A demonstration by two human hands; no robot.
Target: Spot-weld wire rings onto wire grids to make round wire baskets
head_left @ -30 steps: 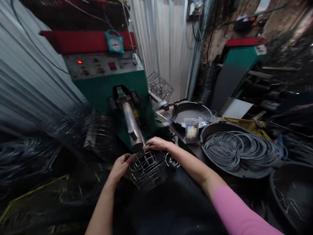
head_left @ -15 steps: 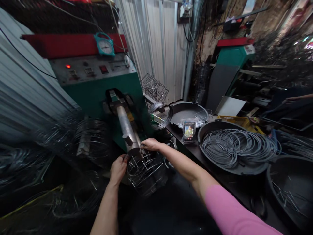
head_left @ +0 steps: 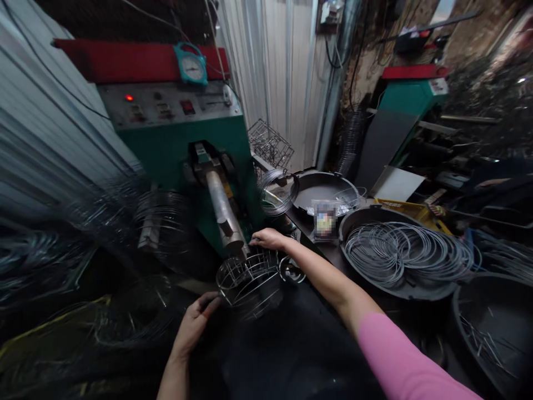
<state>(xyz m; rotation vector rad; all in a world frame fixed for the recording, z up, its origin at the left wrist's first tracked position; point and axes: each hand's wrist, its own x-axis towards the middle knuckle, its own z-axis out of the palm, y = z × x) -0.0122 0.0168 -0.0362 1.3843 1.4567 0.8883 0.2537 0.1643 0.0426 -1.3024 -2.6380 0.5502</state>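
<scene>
A round wire basket (head_left: 250,294) made of bent metal rods hangs just under the tip of the machine's thick metal arm (head_left: 222,208). My left hand (head_left: 200,319) is at the basket's near left side, thumb and fingers pinched at its rim wire. Beyond the rim, my right hand (head_left: 268,239) is closed beside the arm's end, its fingertips at the far upper edge of the basket. What exactly lies between the right fingertips is too small to make out. The basket's lower part fades into dark shadow.
Behind stands the green welding machine (head_left: 175,144) with a teal dial scale (head_left: 191,65). On the right, a black basin (head_left: 433,291) holds wire rings (head_left: 387,247), near a bagged phone (head_left: 325,221). Stacked wire rings (head_left: 162,222) hang left. Another basin (head_left: 499,333) contains short rods.
My left hand has moved down and away from the arm's tip to the basket's near left side. My right hand stays by the arm's end. The view has shifted slightly.
</scene>
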